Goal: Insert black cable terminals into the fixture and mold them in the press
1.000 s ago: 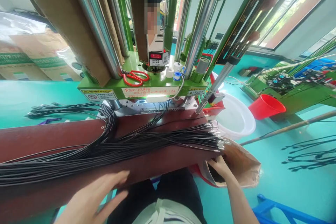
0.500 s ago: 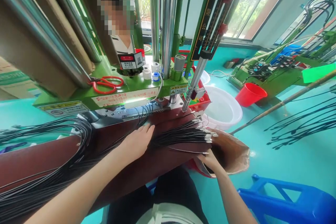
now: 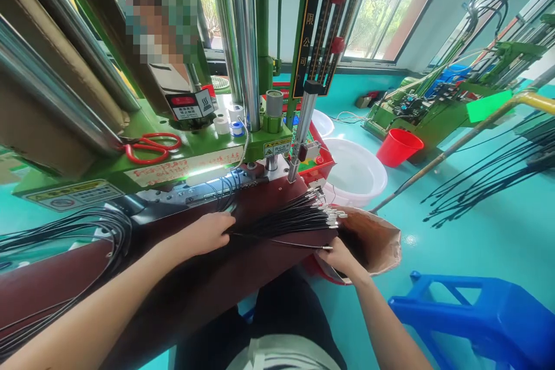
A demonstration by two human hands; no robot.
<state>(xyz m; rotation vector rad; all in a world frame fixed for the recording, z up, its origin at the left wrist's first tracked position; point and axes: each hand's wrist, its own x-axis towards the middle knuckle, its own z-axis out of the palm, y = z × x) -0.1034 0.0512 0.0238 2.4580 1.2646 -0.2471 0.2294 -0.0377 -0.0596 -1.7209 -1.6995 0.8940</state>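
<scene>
A thick bundle of black cables with metal tips lies across a dark red bench top in front of a green press machine. My left hand lies on the bundle with its fingers curled over the cables. My right hand is at the bench's right end, beside a brown paper bag, its fingers pinched at the tip of a single thin cable that runs apart from the bundle.
Red scissors and small tape rolls sit on the machine's green deck. A person stands behind the machine. White basins, a red bucket, a long pole and loose cables lie on the teal floor; a blue stool is at lower right.
My left hand rose from below the bench onto the cable bundle and closed its fingers over it. The view swung right and down; my right hand stayed by the paper bag.
</scene>
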